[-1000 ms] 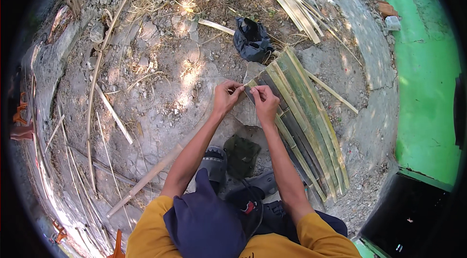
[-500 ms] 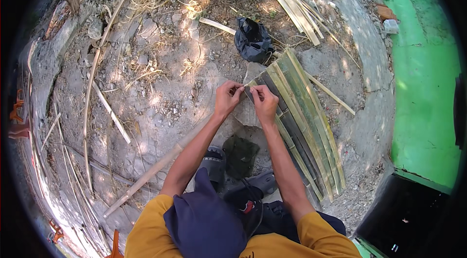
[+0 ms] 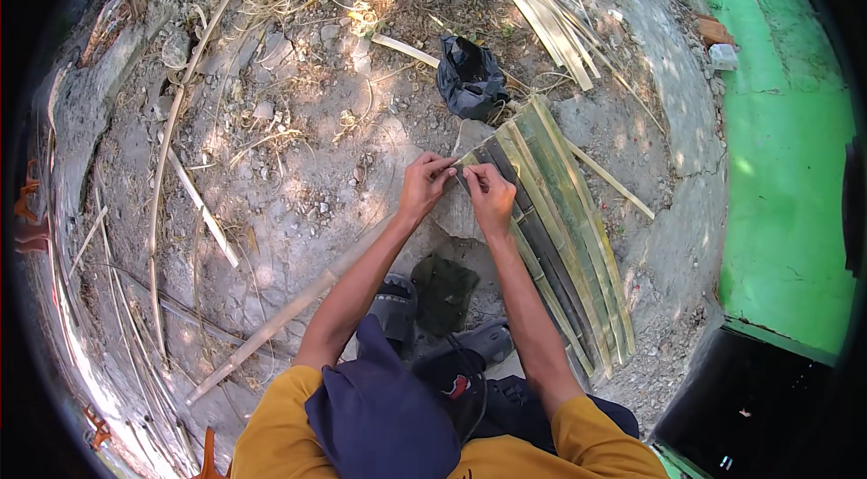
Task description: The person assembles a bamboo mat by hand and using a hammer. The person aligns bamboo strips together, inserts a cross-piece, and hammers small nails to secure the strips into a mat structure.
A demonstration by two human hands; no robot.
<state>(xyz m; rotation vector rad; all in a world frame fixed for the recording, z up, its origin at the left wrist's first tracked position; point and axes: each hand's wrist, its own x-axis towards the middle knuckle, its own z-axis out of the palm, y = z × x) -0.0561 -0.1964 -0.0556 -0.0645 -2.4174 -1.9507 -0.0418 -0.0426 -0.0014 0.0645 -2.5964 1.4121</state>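
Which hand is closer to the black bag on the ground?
The right hand, just slightly. It sits almost straight below the black bag; the left hand is below it and a bit further left.

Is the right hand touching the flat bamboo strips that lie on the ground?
Touching. In the head view, the right hand rests on the upper end of the bamboo strips, its fingers pinching the tip of one strip, with no gap visible.

Left of the left hand [image 3: 423, 188] lies open dirt ground [image 3: 298, 172], broken only by small stones and a thin stick [image 3: 200, 206]. Right of the right hand [image 3: 492, 197], the row of bamboo slats [image 3: 564, 217] blocks the way. Ahead, a black bag [image 3: 470, 77] sits near, with a bundle of strips [image 3: 542, 9] beyond it.
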